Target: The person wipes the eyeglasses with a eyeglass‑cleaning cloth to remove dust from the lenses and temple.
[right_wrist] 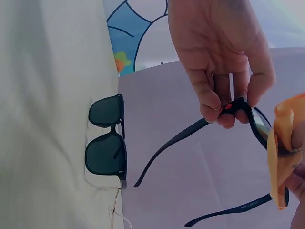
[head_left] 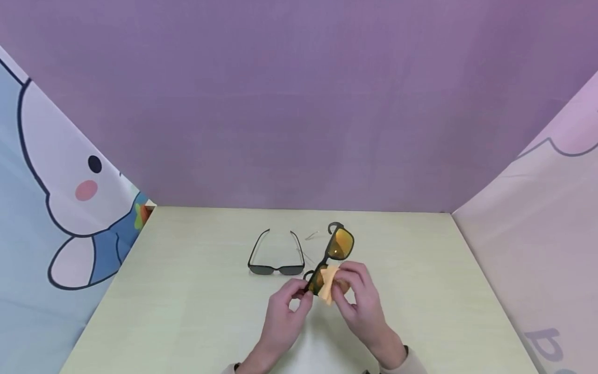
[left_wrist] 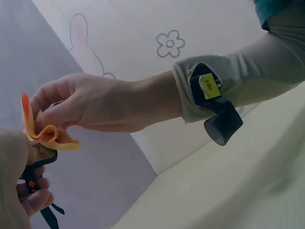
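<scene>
Black-framed sunglasses with yellow lenses [head_left: 341, 244] are held tilted above the table. My left hand [head_left: 287, 309] pinches the frame at its lower corner near the hinge; in the right wrist view that left hand [right_wrist: 224, 62] has thumb and fingers on the corner, with the temples [right_wrist: 178, 140] unfolded. An orange cloth [head_left: 328, 284] is pinched, folded, in my right hand [head_left: 362, 298] and lies against the lower lens, covering part of it. The left wrist view shows the right hand [left_wrist: 71, 102] gripping the crumpled cloth [left_wrist: 50, 136] beside the frame corner.
Dark-lensed sunglasses [head_left: 275, 270] stand on the pale table [head_left: 187, 311] with temples spread, left of the hands. Thin wire temples [head_left: 312, 235] show behind the held pair, mostly hidden. A purple panel [head_left: 299, 130] rises behind; printed cloths hang at both sides.
</scene>
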`<state>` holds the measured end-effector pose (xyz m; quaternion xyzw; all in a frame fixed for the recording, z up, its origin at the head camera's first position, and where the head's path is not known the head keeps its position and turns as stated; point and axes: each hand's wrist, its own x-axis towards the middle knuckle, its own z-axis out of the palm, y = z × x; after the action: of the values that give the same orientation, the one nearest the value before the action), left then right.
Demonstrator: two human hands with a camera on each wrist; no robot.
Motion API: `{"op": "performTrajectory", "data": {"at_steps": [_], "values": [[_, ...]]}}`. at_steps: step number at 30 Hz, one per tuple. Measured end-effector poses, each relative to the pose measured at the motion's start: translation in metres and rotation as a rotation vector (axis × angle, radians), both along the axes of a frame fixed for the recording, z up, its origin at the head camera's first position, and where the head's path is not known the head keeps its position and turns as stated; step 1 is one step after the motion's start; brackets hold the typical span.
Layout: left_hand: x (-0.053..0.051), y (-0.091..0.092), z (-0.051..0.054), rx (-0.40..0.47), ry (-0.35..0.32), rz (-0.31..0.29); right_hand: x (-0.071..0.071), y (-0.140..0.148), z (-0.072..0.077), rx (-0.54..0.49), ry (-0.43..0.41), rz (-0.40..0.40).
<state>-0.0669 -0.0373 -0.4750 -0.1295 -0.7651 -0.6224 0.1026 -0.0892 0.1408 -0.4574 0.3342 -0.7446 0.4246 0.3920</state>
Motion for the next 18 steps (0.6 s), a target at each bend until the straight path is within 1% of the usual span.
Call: {"op": "performTrajectory", "data": {"at_steps": [3, 7, 9, 11, 14, 16, 18], "values": [[0.0004, 0.0017, -0.0014, -0.027, 0.018, 0.011, -0.0008, -0.0028, 0.0014, 0.026, 0.01, -0.017], [0.0012, 0.0023, -0.0015, -0.053, 0.066, 0.031, -0.0011, -0.0055, 0.0013, 0.072, 0.06, -0.036], [0.0012, 0.0024, -0.0011, -0.065, 0.107, 0.03, -0.0006, -0.0076, 0.0005, 0.108, 0.102, -0.023], [0.001, 0.0026, -0.0004, -0.081, 0.145, 0.029, 0.0011, -0.0097, -0.0008, 0.148, 0.148, 0.008], [0.0002, 0.0031, 0.0008, -0.116, 0.204, 0.038, 0.0018, -0.0101, -0.0014, 0.189, 0.182, 0.039], [-0.0003, 0.0035, 0.0021, -0.139, 0.218, 0.044, -0.0007, -0.0082, 0.0, 0.172, 0.179, 0.018], [-0.0002, 0.0041, 0.003, -0.15, 0.212, 0.044, -0.0051, -0.0053, 0.0024, 0.118, 0.147, -0.027]]}}
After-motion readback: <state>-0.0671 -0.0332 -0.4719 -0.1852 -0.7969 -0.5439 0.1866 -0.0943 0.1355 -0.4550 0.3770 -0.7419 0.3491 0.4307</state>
